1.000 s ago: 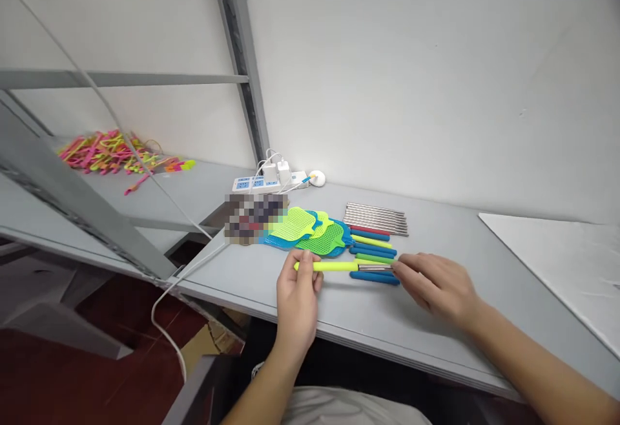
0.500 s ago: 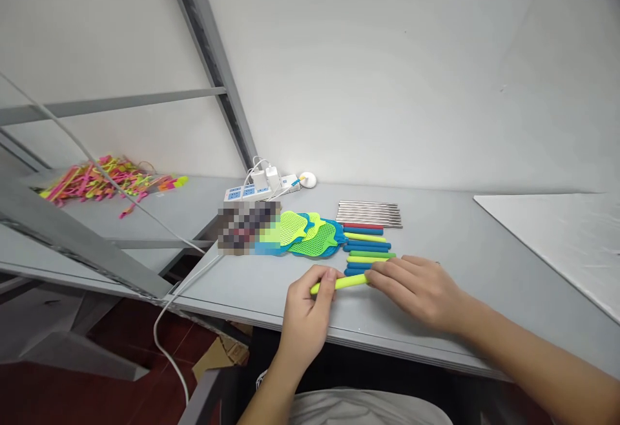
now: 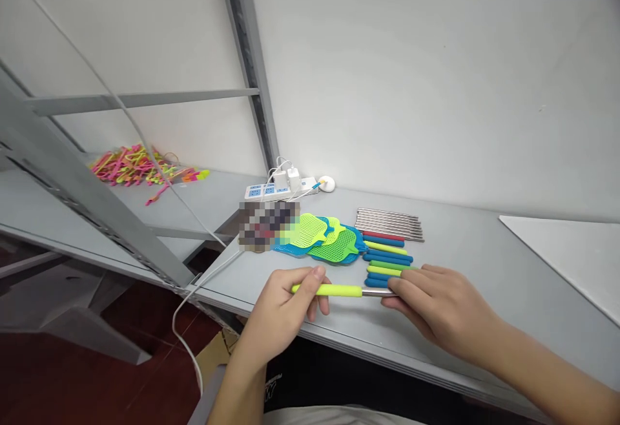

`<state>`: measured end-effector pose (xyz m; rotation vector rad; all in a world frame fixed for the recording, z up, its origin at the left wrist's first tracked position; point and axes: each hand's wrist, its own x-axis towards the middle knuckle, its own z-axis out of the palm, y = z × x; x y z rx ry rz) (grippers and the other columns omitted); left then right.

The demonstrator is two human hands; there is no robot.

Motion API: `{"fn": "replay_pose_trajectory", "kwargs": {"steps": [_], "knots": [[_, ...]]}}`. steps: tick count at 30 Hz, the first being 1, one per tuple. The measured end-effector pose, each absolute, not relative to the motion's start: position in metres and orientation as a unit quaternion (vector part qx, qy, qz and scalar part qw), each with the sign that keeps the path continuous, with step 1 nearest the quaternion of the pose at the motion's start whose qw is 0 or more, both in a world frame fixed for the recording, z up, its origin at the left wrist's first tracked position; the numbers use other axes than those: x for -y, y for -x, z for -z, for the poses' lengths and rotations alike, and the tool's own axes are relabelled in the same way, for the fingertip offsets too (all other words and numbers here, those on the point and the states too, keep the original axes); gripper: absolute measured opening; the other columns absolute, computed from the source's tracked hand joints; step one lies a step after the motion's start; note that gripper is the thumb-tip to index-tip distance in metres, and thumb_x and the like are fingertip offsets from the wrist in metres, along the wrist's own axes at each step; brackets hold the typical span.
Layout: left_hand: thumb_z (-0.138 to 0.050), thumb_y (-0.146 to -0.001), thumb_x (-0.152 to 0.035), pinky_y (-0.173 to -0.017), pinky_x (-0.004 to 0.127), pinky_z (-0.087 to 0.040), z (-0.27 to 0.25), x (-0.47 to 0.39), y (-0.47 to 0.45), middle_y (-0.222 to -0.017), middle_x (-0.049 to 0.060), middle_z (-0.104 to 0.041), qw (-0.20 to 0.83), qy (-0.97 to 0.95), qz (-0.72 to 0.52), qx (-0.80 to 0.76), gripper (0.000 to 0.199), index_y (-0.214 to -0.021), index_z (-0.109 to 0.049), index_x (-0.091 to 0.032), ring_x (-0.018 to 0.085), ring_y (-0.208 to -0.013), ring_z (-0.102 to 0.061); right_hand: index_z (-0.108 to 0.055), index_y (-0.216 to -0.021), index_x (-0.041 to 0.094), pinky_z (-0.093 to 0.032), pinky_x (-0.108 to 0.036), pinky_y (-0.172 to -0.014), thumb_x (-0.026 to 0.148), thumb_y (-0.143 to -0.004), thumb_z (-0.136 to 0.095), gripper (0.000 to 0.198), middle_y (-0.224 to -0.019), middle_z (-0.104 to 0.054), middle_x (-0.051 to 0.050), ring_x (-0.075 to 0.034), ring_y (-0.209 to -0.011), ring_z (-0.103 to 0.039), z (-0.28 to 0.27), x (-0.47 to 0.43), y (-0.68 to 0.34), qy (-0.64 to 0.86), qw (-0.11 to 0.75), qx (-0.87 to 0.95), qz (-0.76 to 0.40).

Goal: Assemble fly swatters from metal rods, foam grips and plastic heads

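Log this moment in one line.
left hand: holds yellow handle | right hand: holds metal rod | contact: rod meets handle end | beyond: coloured handles

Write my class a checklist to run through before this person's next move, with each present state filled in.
1. Left grip closed on the yellow handle: ok.
2. Right grip holding the metal rod: ok.
3. Held rod roughly in line with that handle: ok.
4. Held rod pushed fully home inside the handle: cannot tell, its inner end is hidden.
5. Spare rods lying side by side: ok.
6. Swatter heads separated: not ok, they overlap.
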<state>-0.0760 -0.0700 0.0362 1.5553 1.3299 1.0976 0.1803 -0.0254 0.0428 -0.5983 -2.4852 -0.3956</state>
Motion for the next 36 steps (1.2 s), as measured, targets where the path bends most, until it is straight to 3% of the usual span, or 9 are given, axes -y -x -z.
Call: {"fn": "replay_pose_trajectory", "kwargs": {"steps": [4,8,13,17,20,23,26,30,36], "knots": [[-0.044,-0.098,-0.053,-0.043,0.023,-0.027,-0.027,0.072,0.066,-0.043,-0.006,-0.039,0.417,-0.546,-0.507,-0.521,0.047,-0.079,-0.069,-0.017,0.01,-0.039,-0.032,-0.053,-0.079,0.02,-0.024,-0.032,-0.054,0.028,-0.101,-0.045,0.025,-0.064,-0.053,0.002,-0.015,-0.053,-0.04,-0.047,0.032,-0.159,0.227,0.264,0.928,0.131],[-0.042,-0.098,-0.053,-0.043,0.023,-0.028,-0.02,0.073,0.063,-0.043,-0.006,-0.039,0.404,-0.52,-0.542,-0.522,0.049,-0.076,-0.068,-0.018,0.01,-0.039,-0.033,-0.053,-0.079,0.02,-0.024,-0.032,-0.053,0.029,-0.102,-0.044,0.026,-0.066,-0.055,0.002,-0.015,-0.052,-0.041,-0.05,0.029,-0.147,0.228,0.255,0.93,0.134],[-0.047,-0.098,-0.045,-0.052,0.025,-0.033,-0.028,0.08,0.085,-0.055,0.0,-0.053,0.325,-0.614,-0.45,-0.562,0.044,-0.064,-0.063,-0.021,0.015,-0.052,-0.047,-0.054,-0.077,0.02,-0.026,-0.03,-0.053,0.033,-0.103,-0.044,0.031,-0.065,-0.056,0.003,-0.013,-0.053,-0.043,-0.054,0.01,-0.132,0.205,0.216,0.949,0.103],[-0.056,-0.093,-0.036,-0.062,0.026,-0.038,-0.035,0.088,0.092,-0.073,0.003,-0.067,0.233,-0.69,-0.385,-0.566,0.021,-0.08,-0.069,-0.027,0.022,-0.068,-0.059,-0.058,-0.077,0.019,-0.036,-0.031,-0.065,0.035,-0.102,-0.046,0.031,-0.068,-0.058,0.001,-0.014,-0.063,-0.051,-0.066,-0.008,-0.105,0.149,0.173,0.969,0.091],[-0.053,-0.094,-0.036,-0.054,0.026,-0.035,-0.034,0.09,0.1,-0.063,0.0,-0.062,0.248,-0.656,-0.405,-0.587,0.017,-0.087,-0.066,-0.028,0.021,-0.056,-0.053,-0.062,-0.108,0.02,-0.042,-0.038,-0.087,0.044,-0.098,-0.05,0.029,-0.099,-0.067,-0.008,-0.021,-0.096,-0.059,-0.07,-0.023,-0.081,0.15,0.231,0.959,0.068],[-0.052,-0.094,-0.041,-0.052,0.025,-0.036,-0.03,0.09,0.117,-0.058,-0.002,-0.058,0.234,-0.585,-0.45,-0.632,0.019,-0.098,-0.065,-0.029,0.021,-0.051,-0.051,-0.042,-0.142,0.018,-0.038,-0.047,-0.105,0.058,-0.093,-0.051,0.064,-0.143,-0.048,-0.019,-0.029,-0.133,-0.042,-0.06,-0.043,-0.062,0.246,0.29,0.924,0.031],[-0.055,-0.091,-0.047,-0.052,0.025,-0.038,-0.025,0.088,0.131,-0.054,-0.002,-0.054,0.203,-0.522,-0.502,-0.659,0.024,-0.098,-0.067,-0.027,0.022,-0.054,-0.055,-0.033,-0.15,0.014,-0.03,-0.054,-0.112,0.063,-0.094,-0.044,0.075,-0.155,-0.035,-0.02,-0.033,-0.145,-0.029,-0.039,-0.063,-0.048,0.305,0.221,0.926,0.02],[-0.061,-0.086,-0.05,-0.049,0.026,-0.037,-0.021,0.087,0.132,-0.056,0.0,-0.055,0.254,-0.501,-0.522,-0.642,0.027,-0.096,-0.069,-0.026,0.023,-0.055,-0.054,-0.035,-0.15,0.01,-0.02,-0.06,-0.116,0.069,-0.093,-0.036,0.082,-0.158,-0.029,-0.021,-0.036,-0.149,-0.016,-0.017,-0.074,-0.038,0.298,0.101,0.949,0.016],[-0.064,-0.084,-0.05,-0.048,0.025,-0.038,-0.016,0.086,0.127,-0.057,0.0,-0.057,0.288,-0.495,-0.539,-0.617,0.029,-0.095,-0.07,-0.025,0.021,-0.052,-0.052,-0.053,-0.136,0.011,-0.022,-0.066,-0.113,0.057,-0.093,-0.051,0.063,-0.144,-0.05,-0.021,-0.037,-0.138,-0.04,-0.026,-0.063,-0.038,0.286,0.073,0.953,0.067]]}}
